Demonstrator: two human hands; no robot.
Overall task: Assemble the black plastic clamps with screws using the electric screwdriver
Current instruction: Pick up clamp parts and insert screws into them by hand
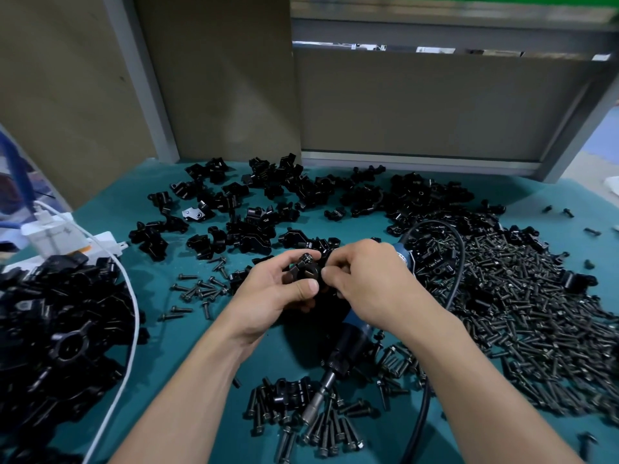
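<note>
My left hand (273, 289) grips a black plastic clamp (303, 267) above the middle of the green table, thumb across its front. My right hand (365, 283) pinches at the clamp's right side; whatever its fingertips hold is too small to tell. The blue electric screwdriver (348, 346) lies on the table under my right wrist, bit pointing toward me, with a black cable (457, 249) looping behind. A large heap of black screws (522, 303) lies to the right. Loose clamp halves (301, 192) are spread across the back.
A pile of black assembled parts (63, 333) fills the left side. A white cable (132, 316) runs from a white power strip (67, 236) at the left. More screws (321, 416) lie near the front edge. Brown panels (418, 105) stand behind the table.
</note>
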